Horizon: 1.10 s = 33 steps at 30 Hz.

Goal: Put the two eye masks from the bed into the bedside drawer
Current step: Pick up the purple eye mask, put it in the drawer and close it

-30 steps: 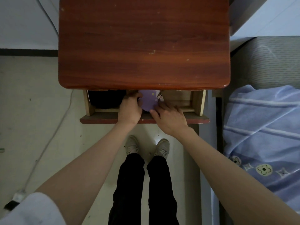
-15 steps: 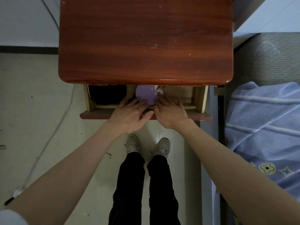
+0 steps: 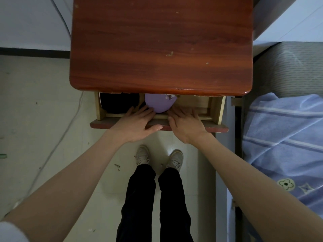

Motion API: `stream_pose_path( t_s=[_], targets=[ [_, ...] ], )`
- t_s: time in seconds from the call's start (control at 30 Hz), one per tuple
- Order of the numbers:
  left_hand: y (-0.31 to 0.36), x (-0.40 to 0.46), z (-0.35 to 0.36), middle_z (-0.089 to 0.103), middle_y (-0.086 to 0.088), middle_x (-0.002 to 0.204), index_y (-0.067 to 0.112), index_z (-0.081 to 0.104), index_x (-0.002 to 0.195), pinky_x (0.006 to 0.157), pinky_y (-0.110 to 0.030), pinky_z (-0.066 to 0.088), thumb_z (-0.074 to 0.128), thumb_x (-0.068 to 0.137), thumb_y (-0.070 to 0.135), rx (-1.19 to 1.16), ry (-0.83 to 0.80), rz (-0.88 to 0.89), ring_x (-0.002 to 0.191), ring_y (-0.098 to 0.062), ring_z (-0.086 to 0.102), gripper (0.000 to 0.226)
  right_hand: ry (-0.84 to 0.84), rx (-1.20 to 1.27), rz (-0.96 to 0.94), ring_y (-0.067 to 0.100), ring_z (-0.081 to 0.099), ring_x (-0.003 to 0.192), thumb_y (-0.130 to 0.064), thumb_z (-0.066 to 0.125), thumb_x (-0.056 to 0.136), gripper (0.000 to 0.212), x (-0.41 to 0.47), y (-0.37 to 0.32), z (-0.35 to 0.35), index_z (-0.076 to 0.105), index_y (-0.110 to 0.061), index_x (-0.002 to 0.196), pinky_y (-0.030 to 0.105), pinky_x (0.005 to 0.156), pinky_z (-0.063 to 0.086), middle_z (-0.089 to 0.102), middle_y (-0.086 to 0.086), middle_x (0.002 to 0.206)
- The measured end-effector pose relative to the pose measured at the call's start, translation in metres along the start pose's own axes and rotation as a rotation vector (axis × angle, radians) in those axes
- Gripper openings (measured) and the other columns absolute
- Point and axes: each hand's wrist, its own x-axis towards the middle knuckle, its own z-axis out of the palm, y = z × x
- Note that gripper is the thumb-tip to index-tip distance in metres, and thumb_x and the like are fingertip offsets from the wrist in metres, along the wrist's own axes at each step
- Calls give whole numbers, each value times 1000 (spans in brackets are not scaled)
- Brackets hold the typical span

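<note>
A purple eye mask (image 3: 160,103) lies inside the open wooden drawer (image 3: 216,126), half hidden under the reddish bedside table top (image 3: 160,46). A black item (image 3: 118,103), possibly the other mask, fills the drawer's left part. My left hand (image 3: 135,124) rests flat over the drawer's front edge, fingers spread, fingertips just left of the purple mask. My right hand (image 3: 186,124) lies flat beside it on the same edge, fingers reaching into the drawer to the right of the mask. Neither hand holds anything.
The bed with a blue striped quilt (image 3: 283,140) and grey mattress (image 3: 288,67) stands at the right. My legs and shoes (image 3: 159,158) are on the tiled floor under the drawer. A white cable (image 3: 57,137) runs along the floor at the left.
Both hands have let go of the purple mask and drawn back out of the drawer onto its front edge. The mask now lies uncovered inside.
</note>
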Motion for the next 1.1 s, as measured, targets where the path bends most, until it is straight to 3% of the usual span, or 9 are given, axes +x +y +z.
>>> stream_pose_path(
  t_s=[0.1,0.23,0.33,0.43,0.5,0.6,0.83,0.93,1.1],
  targets=[
    [5,-16,0,19,-4,155,15,18,143,117,-44,5,33,90,52,65,135,35,143,-17,9,66,103,2,-29,22,22,140,-38,25,97,47,-24,-3,-2,33,-17,138,50,116,7,35,5,149],
    [16,-39,-3,40,-11,145,9,37,135,116,-44,17,55,87,28,120,405,134,139,-24,28,55,330,-133,-99,27,34,136,-40,50,89,49,-52,-6,-8,47,-10,128,49,116,16,48,12,139],
    [18,-50,-7,42,-13,144,6,32,137,114,-49,21,66,78,27,181,590,122,138,-26,26,71,433,-273,-94,33,34,136,-44,70,73,78,-57,-6,-15,39,-9,136,54,111,17,43,16,144],
    [12,-47,-16,26,-15,151,7,14,142,112,-54,9,74,63,45,292,572,11,140,-28,10,106,409,-407,-74,33,23,140,-52,75,62,110,-55,-1,-20,16,-12,144,56,109,9,27,14,152],
    [9,-44,-18,23,-16,152,5,10,142,110,-59,6,78,56,48,373,546,-20,139,-31,7,118,420,-474,-60,33,21,140,-53,78,58,118,-55,0,-18,8,-13,144,57,109,9,24,13,153],
    [6,-41,-20,20,-17,153,6,4,143,108,-61,3,81,53,46,416,542,-49,139,-31,4,125,496,-520,-45,33,25,139,-49,81,54,118,-51,-1,-22,15,-12,145,58,108,13,28,15,152],
    [7,-39,-23,6,-15,154,8,-7,142,109,-60,-1,82,46,50,407,490,-67,140,-32,-2,138,463,-661,-24,32,23,140,-65,70,58,116,-39,3,-33,15,-9,145,60,109,18,26,13,153],
    [10,-39,-22,1,-13,153,8,-7,142,109,-60,0,84,48,45,431,510,-74,140,-31,-1,136,479,-670,-44,35,23,140,-60,69,62,111,-40,4,-30,16,-8,144,62,108,18,26,16,152],
    [3,-46,-31,25,-12,152,8,9,143,109,-63,10,75,65,40,466,588,-25,140,-29,19,107,580,-643,-67,28,33,137,-51,58,74,89,-42,11,-35,23,-6,142,58,108,28,36,11,149]
  ],
)
